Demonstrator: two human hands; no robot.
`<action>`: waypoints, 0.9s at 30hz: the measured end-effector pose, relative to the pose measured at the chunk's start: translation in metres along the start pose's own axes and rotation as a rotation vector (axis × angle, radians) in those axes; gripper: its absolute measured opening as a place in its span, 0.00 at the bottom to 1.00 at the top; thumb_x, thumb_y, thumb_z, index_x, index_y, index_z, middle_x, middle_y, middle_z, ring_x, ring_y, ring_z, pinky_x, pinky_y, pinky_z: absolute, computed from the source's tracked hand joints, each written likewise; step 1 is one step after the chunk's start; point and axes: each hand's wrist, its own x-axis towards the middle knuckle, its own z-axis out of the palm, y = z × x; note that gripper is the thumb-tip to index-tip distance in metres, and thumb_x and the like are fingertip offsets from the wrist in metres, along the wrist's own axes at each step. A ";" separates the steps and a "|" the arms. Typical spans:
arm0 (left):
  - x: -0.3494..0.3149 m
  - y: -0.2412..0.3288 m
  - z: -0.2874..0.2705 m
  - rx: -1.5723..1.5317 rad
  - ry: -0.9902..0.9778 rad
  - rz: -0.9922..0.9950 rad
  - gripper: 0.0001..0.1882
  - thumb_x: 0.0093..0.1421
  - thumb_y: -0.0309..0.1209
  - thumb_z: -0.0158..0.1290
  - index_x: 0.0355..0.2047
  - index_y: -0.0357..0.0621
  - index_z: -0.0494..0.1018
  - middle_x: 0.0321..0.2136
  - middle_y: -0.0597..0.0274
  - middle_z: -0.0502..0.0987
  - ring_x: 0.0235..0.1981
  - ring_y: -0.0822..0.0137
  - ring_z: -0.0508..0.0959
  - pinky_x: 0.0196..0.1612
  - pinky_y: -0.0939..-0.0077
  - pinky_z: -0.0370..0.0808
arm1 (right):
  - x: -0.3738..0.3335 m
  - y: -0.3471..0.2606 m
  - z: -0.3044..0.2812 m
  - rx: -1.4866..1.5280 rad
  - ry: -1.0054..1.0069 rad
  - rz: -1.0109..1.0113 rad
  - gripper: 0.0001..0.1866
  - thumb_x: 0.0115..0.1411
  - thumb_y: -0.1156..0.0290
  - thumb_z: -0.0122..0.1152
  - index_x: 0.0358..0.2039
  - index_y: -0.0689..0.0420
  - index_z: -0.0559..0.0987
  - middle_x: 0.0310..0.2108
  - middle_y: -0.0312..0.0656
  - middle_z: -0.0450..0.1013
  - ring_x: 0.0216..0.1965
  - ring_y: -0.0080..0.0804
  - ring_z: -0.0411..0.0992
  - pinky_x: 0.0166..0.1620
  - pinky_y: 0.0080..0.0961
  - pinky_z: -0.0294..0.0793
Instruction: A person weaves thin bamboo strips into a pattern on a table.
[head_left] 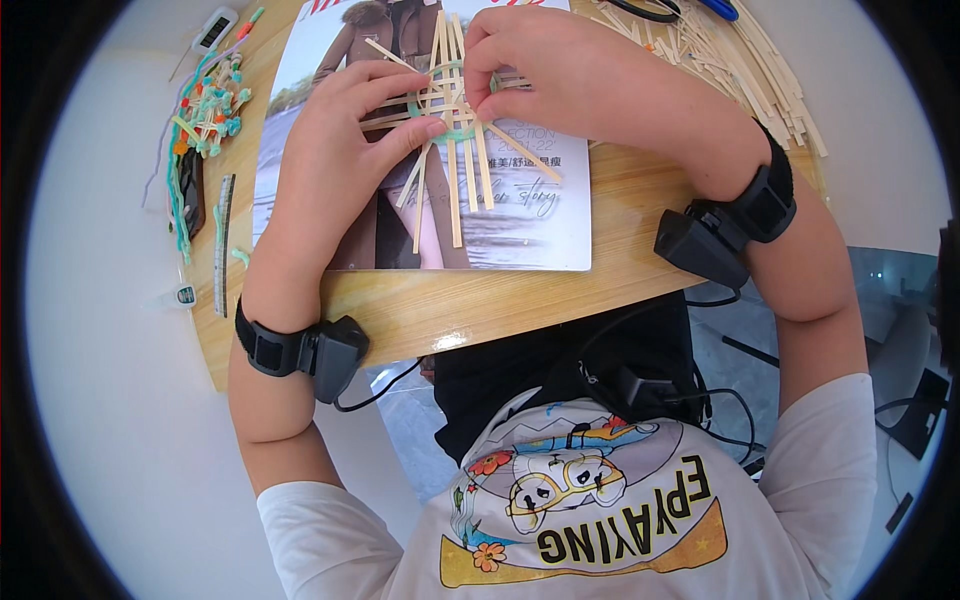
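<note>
A small weave of pale flat strips (456, 190) lies over a magazine (540, 245), its loose ends fanning out in several directions. Pale green yarn (460, 134) loops around the crossing of the strips. My left hand (355, 135) pinches the weave's left edge between thumb and fingers. From the right, my right hand (530, 70) has its thumb and bent fingers closed at the weave's right side. What exactly lies between the right fingertips is too small to make out.
Several loose pale strips (770, 85) pile up at the far right, beside dark-handled and blue-handled tools (718, 8). Coloured yarn bits (212, 105) lie at the left table edge, near a ruler (223, 245), a small tube (184, 296) and a white digital device (215, 30).
</note>
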 end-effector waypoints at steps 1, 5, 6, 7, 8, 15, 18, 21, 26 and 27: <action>0.000 0.001 0.000 0.017 0.004 0.011 0.20 0.54 0.36 0.69 0.44 0.39 0.82 0.46 0.58 0.81 0.49 0.54 0.78 0.53 0.66 0.74 | 0.000 0.001 0.000 -0.001 0.003 -0.021 0.09 0.57 0.66 0.69 0.35 0.56 0.85 0.37 0.43 0.79 0.38 0.39 0.80 0.43 0.34 0.79; 0.000 0.003 0.000 0.066 0.013 0.049 0.19 0.54 0.35 0.69 0.43 0.38 0.83 0.46 0.60 0.81 0.49 0.55 0.78 0.53 0.65 0.74 | -0.001 0.003 0.000 0.003 0.033 -0.071 0.09 0.56 0.67 0.70 0.35 0.56 0.84 0.38 0.43 0.79 0.41 0.40 0.79 0.45 0.35 0.78; 0.000 0.003 0.000 0.066 0.013 0.050 0.19 0.54 0.35 0.69 0.43 0.38 0.83 0.46 0.60 0.81 0.49 0.55 0.78 0.53 0.65 0.74 | -0.001 0.003 0.000 0.003 0.033 -0.071 0.09 0.56 0.67 0.70 0.35 0.56 0.84 0.38 0.43 0.79 0.41 0.40 0.79 0.45 0.35 0.78; 0.000 0.003 0.001 0.094 0.013 0.071 0.18 0.54 0.35 0.68 0.43 0.38 0.83 0.46 0.60 0.81 0.49 0.55 0.78 0.53 0.65 0.74 | -0.001 0.003 0.000 0.005 0.035 -0.070 0.09 0.56 0.67 0.70 0.35 0.56 0.83 0.38 0.43 0.78 0.41 0.40 0.79 0.45 0.35 0.78; 0.000 0.002 0.001 0.123 0.013 0.093 0.18 0.55 0.35 0.68 0.43 0.38 0.83 0.46 0.60 0.82 0.49 0.55 0.78 0.54 0.65 0.74 | -0.001 0.003 0.000 0.006 0.036 -0.070 0.09 0.56 0.67 0.70 0.35 0.56 0.83 0.38 0.43 0.78 0.42 0.40 0.79 0.46 0.36 0.78; -0.001 0.006 0.000 0.167 0.011 0.098 0.17 0.55 0.35 0.68 0.42 0.40 0.83 0.46 0.59 0.82 0.50 0.54 0.78 0.54 0.64 0.74 | 0.000 0.004 0.001 0.008 0.036 -0.079 0.09 0.56 0.66 0.70 0.35 0.56 0.83 0.38 0.43 0.78 0.42 0.40 0.78 0.46 0.35 0.77; -0.001 0.007 0.000 0.134 0.021 0.080 0.14 0.56 0.34 0.67 0.40 0.40 0.82 0.46 0.59 0.81 0.50 0.53 0.78 0.54 0.64 0.74 | 0.000 0.001 0.000 -0.001 0.008 -0.049 0.09 0.56 0.66 0.70 0.35 0.56 0.83 0.38 0.43 0.78 0.42 0.40 0.78 0.46 0.35 0.77; 0.000 0.007 0.001 0.109 0.002 0.102 0.11 0.56 0.32 0.66 0.36 0.41 0.81 0.45 0.59 0.81 0.48 0.53 0.78 0.52 0.64 0.74 | -0.001 0.002 0.002 -0.010 0.029 -0.061 0.09 0.56 0.66 0.70 0.34 0.56 0.83 0.38 0.43 0.78 0.42 0.40 0.79 0.45 0.36 0.77; -0.001 0.007 0.003 0.084 0.015 0.115 0.09 0.57 0.31 0.66 0.35 0.41 0.80 0.43 0.60 0.80 0.46 0.54 0.79 0.48 0.65 0.75 | -0.001 0.001 0.004 -0.020 0.043 -0.048 0.10 0.56 0.64 0.70 0.32 0.56 0.82 0.37 0.43 0.78 0.41 0.40 0.79 0.44 0.36 0.77; -0.002 0.007 0.003 0.084 0.015 0.114 0.09 0.57 0.31 0.66 0.35 0.41 0.80 0.43 0.60 0.80 0.46 0.54 0.79 0.48 0.65 0.75 | -0.001 -0.001 0.003 -0.019 0.042 -0.049 0.10 0.56 0.64 0.70 0.32 0.56 0.82 0.37 0.43 0.78 0.41 0.40 0.79 0.44 0.36 0.77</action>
